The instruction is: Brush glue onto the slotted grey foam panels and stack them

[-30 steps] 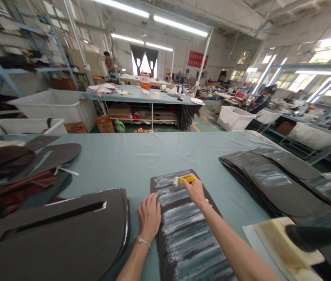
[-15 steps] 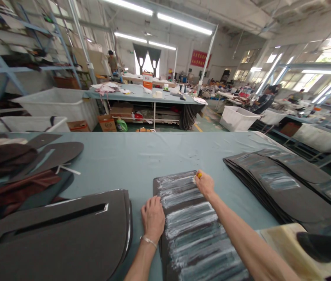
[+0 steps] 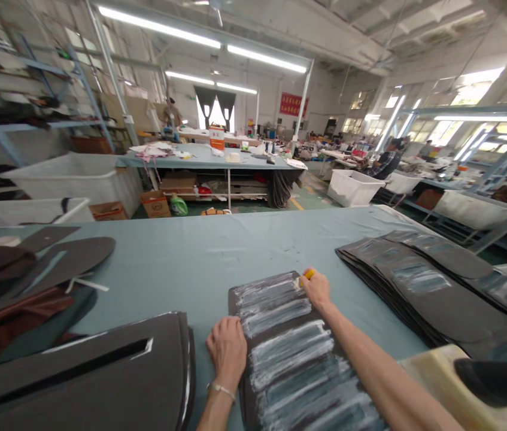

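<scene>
A dark grey panel (image 3: 282,315) lies in front of me, streaked crosswise with bands of white, wet-looking glue. At its far right corner my right hand (image 3: 317,289) is closed round a small brush (image 3: 309,273) with a yellow handle; its pale tip touches the panel. My left hand (image 3: 229,350) lies with lowered fingers along the panel's left edge, holding nothing that I can see. Left of it are stacked dark panels (image 3: 114,374) with a long slot and white along the edge. Beneath the streaked panel more layers show at its side.
Blue-grey sheeting covers the table (image 3: 181,251). Stacked glue-streaked panels (image 3: 415,287) lie to the right, near a pale block-like container (image 3: 442,380) with a black handle-like part. Brown and dark pieces (image 3: 20,311) are heaped at left. White bins (image 3: 354,187) and another table stand beyond.
The view has shifted slightly, so the table sits lower in it. My right hand stays at the far corner with the brush; my left hand stays by the left edge.
</scene>
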The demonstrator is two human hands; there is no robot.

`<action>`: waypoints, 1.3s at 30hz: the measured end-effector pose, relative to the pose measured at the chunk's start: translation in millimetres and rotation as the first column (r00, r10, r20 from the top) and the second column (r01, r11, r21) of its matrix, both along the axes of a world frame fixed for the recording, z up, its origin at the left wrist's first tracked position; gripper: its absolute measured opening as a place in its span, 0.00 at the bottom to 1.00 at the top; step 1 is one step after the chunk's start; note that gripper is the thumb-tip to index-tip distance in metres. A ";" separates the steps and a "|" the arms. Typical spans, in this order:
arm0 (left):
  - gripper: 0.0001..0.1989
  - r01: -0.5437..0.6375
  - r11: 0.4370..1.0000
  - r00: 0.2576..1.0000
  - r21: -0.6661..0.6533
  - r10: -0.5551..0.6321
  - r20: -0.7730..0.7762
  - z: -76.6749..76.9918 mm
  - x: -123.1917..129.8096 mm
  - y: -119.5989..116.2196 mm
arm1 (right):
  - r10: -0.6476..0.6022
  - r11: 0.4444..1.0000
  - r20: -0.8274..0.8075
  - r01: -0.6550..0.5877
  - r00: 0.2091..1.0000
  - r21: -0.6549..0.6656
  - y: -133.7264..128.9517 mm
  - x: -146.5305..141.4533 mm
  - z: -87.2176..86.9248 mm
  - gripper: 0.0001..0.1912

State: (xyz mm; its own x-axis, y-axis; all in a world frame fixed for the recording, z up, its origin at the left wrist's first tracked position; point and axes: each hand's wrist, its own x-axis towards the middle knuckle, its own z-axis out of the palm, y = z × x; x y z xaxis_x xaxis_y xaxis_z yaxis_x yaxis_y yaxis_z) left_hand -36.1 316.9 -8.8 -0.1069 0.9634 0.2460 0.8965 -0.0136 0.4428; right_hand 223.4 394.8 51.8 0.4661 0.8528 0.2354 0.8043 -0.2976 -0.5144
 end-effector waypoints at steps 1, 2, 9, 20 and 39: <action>0.14 -0.025 1.000 1.000 -0.013 0.025 0.012 1.0 0.7 5.4 | 0.019 1.000 -0.005 -0.018 1.000 0.025 3.4 -7.7 2.0 0.09; 0.14 -0.036 0.999 0.999 -0.012 0.036 0.022 1.2 1.5 10.7 | 0.066 0.996 -0.030 -0.064 0.997 0.057 7.1 -22.2 2.6 0.09; 0.16 0.118 0.991 0.990 0.064 -0.113 -0.085 -12.3 2.3 23.2 | 0.421 0.905 -0.267 -0.420 0.867 0.064 43.0 -116.1 -19.8 0.07; 0.16 0.119 0.992 0.971 -0.030 -0.109 0.215 -13.6 -6.4 27.8 | 0.004 1.000 0.014 -0.005 1.000 0.030 10.3 45.7 10.1 0.09; 0.22 0.292 0.669 0.443 -0.684 0.539 0.716 5.3 -34.7 -284.7 | 0.479 0.783 0.293 -0.251 0.828 -0.569 -400.7 94.5 -0.7 0.12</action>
